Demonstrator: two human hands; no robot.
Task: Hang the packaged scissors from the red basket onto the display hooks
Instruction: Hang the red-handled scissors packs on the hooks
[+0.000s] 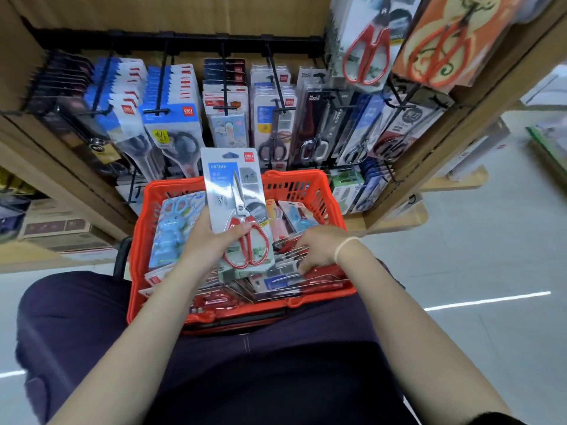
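The red basket (pixel 310 185) rests on my lap, filled with several packaged scissors. My left hand (pixel 211 237) grips a grey pack of red-handled scissors (pixel 236 191), held upright above the basket's middle. My right hand (pixel 319 246) reaches down into the right side of the basket, fingers spread on a pile of flat packs (pixel 291 280); whether it grips one I cannot tell. A light-blue children's scissors pack (pixel 175 228) lies at the basket's left. Black display hooks (pixel 225 87) on a rail (pixel 184 39) above carry rows of hung packs.
Wooden shelf sides frame the display left and right. Larger red-handled scissors packs (pixel 365 41) hang at the upper right. Lower hooks by the basket's right hold more packs (pixel 349 185). Boxes (pixel 58 228) sit low on the left; the tiled aisle floor (pixel 475 256) lies to the right.
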